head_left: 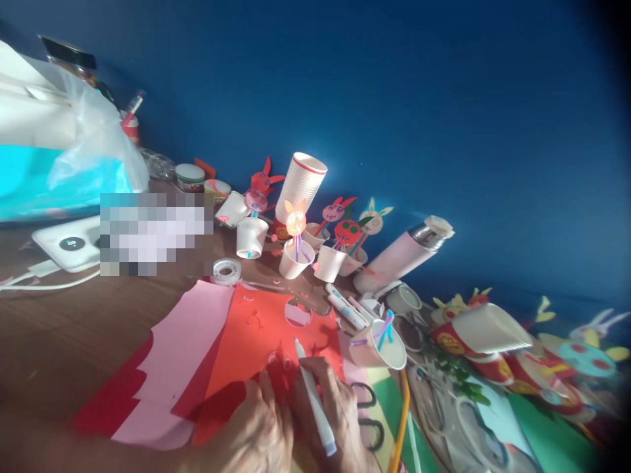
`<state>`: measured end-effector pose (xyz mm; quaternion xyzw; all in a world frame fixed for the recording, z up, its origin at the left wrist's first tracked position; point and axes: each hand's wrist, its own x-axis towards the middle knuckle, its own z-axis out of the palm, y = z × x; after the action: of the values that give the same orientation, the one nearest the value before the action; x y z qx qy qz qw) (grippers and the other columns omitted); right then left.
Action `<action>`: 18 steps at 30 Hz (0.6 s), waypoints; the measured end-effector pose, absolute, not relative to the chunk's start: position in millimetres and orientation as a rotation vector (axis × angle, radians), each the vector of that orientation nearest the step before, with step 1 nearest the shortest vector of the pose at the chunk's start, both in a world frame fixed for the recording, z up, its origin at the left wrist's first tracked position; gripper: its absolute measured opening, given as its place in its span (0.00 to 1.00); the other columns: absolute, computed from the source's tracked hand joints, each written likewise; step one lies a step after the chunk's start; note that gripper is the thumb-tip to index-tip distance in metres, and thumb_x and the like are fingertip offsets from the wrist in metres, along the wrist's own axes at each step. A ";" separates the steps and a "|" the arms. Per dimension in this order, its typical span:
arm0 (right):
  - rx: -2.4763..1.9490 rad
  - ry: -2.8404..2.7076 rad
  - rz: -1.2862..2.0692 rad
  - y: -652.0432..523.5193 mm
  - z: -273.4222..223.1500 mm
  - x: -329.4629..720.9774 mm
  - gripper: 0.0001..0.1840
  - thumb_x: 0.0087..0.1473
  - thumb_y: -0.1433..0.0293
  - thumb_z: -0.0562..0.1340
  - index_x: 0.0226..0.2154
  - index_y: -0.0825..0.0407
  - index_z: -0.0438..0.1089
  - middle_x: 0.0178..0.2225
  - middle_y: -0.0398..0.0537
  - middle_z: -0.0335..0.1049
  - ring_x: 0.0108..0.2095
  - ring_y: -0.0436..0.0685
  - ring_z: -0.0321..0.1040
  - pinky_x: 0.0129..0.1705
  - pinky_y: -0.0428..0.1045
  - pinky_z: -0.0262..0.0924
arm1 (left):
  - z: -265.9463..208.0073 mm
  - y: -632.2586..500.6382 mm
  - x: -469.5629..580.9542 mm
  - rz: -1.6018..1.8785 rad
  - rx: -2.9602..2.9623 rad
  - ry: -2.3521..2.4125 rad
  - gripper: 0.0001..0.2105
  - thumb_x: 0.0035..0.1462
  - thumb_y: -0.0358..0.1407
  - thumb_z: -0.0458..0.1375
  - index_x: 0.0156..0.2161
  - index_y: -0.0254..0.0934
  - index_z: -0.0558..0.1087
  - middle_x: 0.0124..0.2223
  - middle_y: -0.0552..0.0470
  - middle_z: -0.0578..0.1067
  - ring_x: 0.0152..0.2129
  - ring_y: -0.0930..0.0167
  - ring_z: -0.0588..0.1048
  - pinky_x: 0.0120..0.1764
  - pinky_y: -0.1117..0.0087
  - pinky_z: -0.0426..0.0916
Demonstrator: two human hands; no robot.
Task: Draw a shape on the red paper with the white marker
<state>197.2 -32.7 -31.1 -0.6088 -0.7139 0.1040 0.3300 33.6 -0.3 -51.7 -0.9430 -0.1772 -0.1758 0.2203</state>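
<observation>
Along the back of the wooden table (pixel 73 341), against the blue wall, we see a row of small white paper cups (pixel 251 236), each holding a stick topped with a cut-paper bunny face; the one in the middle cup (pixel 296 259) is orange with purple and blue straws. A tall stack of cups (pixel 300 184) stands behind them, and a pink flask (pixel 399 256) lies tilted just to the right. Nearer us, a cup on its side (pixel 377 345) has blue and purple straws poking out of its mouth. A roll of clear tape (pixel 227 270) sits at the top edge of the papers.

Our right hand (pixel 340 414) is curled loosely round a white marker pen (pixel 313 397), its tip pointing up and away over the red paper (pixel 266 335). Our left hand (pixel 256 433) is closed, fingers bent, pressing a small red paper piece (pixel 279 364) with two pale round eyes on it; the piece lies on the red sheet, just beside the pen tip. That red sheet shows a round hole cut out of it and overlaps a pink sheet (pixel 182 355) to the left. Black scissors (pixel 367 410) lie just right of our right hand.
</observation>
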 end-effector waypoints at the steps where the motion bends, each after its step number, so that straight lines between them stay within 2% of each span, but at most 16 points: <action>1: -1.571 -1.884 0.293 -32.3 -29.2 197.5 0.12 0.65 0.71 0.53 0.48 0.48 0.67 0.32 0.46 0.76 0.24 0.55 0.75 0.25 0.47 0.66 | -48.0 -1.6 31.1 -0.451 -2.591 -0.479 0.13 0.63 0.37 0.54 0.38 0.32 0.79 0.36 0.43 0.80 0.35 0.59 0.79 0.39 0.52 0.70; 5: -1.533 -1.898 0.293 -31.6 -24.2 196.6 0.10 0.64 0.70 0.55 0.48 0.50 0.66 0.33 0.48 0.76 0.27 0.56 0.77 0.27 0.47 0.67 | -22.6 -3.7 16.6 -0.331 -2.544 -0.455 0.13 0.65 0.38 0.53 0.42 0.35 0.79 0.39 0.44 0.81 0.38 0.60 0.78 0.36 0.56 0.69; 9: -1.562 -1.794 0.276 -30.5 -27.4 192.1 0.08 0.64 0.68 0.55 0.45 0.49 0.68 0.31 0.47 0.77 0.26 0.56 0.77 0.26 0.47 0.68 | -6.3 -2.6 12.3 -0.246 -2.521 -0.419 0.13 0.64 0.33 0.51 0.43 0.36 0.78 0.42 0.46 0.81 0.39 0.63 0.78 0.36 0.58 0.70; 15: -1.672 -1.417 0.453 -27.9 -26.9 188.6 0.10 0.64 0.62 0.58 0.42 0.49 0.71 0.27 0.47 0.77 0.25 0.56 0.77 0.23 0.46 0.69 | -14.8 -3.8 17.9 -0.138 -2.545 -0.411 0.14 0.57 0.29 0.56 0.46 0.41 0.78 0.42 0.51 0.81 0.40 0.60 0.79 0.32 0.59 0.72; 18: -1.615 -1.267 0.597 -24.7 -14.7 188.5 0.10 0.63 0.60 0.60 0.41 0.48 0.70 0.31 0.47 0.78 0.28 0.54 0.77 0.27 0.45 0.72 | -22.2 -5.1 18.5 -0.146 -2.571 -0.425 0.12 0.59 0.31 0.56 0.45 0.40 0.78 0.40 0.50 0.81 0.38 0.59 0.80 0.31 0.58 0.74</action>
<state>188.5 -24.7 -14.7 -0.6624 -0.5195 0.2448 0.4811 18.5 -5.1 -22.2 -0.9504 -0.1571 -0.0541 0.2629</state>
